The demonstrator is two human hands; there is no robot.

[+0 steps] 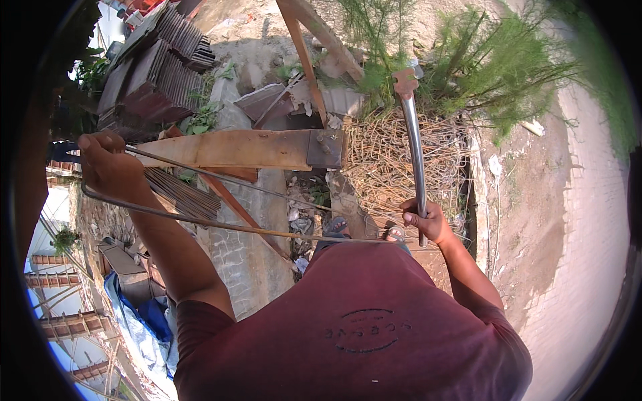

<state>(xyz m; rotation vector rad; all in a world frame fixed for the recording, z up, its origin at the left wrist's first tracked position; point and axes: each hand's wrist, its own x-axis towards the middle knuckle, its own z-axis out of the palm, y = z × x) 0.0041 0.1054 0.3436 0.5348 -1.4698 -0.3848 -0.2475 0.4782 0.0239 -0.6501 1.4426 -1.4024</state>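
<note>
At the left, my left hand (114,164) is closed around the bent end of a thin steel rod (267,230). The rod doubles back there, and its two legs run right, one toward my feet and one across my waist. On the right, my right hand (428,220) grips the lower end of a rebar bending bar (414,144), a long shiny metal bar with a notched, rusty head, standing roughly upright. Between my hands lies a wooden plank (234,148) with a dark metal plate (326,147) at its right end; small pegs stand on the plate.
A big heap of bent rusty rod pieces (408,160) lies just beyond my feet. Straight rods (180,194) are bundled under the plank's left side. Stacked roof tiles (157,80) stand far left. Slanting timber posts (304,60) and a feathery green bush (475,67) rise beyond the plank.
</note>
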